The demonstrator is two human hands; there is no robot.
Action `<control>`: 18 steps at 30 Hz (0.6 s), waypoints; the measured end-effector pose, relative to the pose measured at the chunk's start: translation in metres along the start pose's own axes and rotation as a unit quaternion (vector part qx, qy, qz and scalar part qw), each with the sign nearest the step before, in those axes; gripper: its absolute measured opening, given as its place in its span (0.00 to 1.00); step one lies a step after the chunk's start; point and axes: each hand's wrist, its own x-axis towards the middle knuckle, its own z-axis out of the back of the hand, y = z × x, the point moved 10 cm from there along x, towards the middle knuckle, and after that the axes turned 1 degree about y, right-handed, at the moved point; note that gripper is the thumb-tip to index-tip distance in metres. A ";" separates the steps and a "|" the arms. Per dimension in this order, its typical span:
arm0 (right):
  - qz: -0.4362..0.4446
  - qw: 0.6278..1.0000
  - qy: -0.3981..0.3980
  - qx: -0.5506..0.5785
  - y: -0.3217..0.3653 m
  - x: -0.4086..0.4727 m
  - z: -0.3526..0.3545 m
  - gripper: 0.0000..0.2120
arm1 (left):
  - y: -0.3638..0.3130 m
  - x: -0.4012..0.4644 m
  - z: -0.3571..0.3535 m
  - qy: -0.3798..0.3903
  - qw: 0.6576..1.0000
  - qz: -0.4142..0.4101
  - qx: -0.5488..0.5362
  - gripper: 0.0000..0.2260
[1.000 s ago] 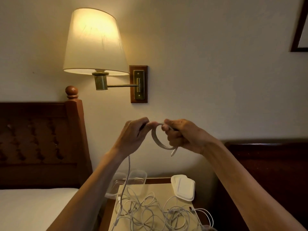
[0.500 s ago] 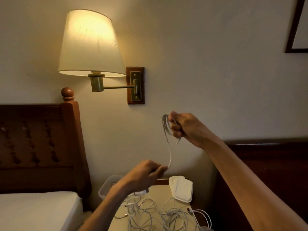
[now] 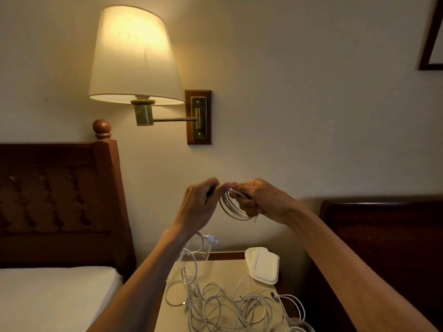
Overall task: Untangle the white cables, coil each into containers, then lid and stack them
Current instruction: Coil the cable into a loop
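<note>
Head view: one white coil of several thin, smooth round loops hangs between two raised hands, its top gathered where the fingertips meet and its curve sagging just below them. The right hand has its fingers curled round the right side of the coil, and one short cable end pokes out under its fist. The left hand pinches the cable at the top of the loops with thumb and forefinger, its other fingers bent; the two hands touch at the tips. From under the left wrist one strand drops, and a flat plug sticks out to the right just below that wrist. Well below both hands lies one loose tangle of white cables, many overlapping loops; how many cables it holds cannot be told. It rests on one pale, flat-topped nightstand. Below the right hand, beside the tangle, sit white matte lids with rounded corners, stacked, at least two. Below the left wrist stands a clear plastic container, partly hidden by the arm. Left of the hands rise one dark wooden headboard and one lit wall lamp with a cloth shade.
</note>
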 end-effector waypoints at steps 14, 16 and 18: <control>-0.084 0.965 -0.015 0.247 -0.007 -0.012 0.035 0.19 | 0.090 -0.052 -0.035 0.067 0.961 0.213 -0.164 0.11; -0.092 0.969 -0.025 0.226 -0.015 -0.011 0.036 0.19 | 0.091 -0.054 -0.045 0.130 0.934 0.259 -0.208 0.09; -0.103 0.972 -0.020 0.211 -0.022 -0.010 0.031 0.19 | 0.077 -0.055 -0.057 0.178 0.888 0.291 -0.307 0.12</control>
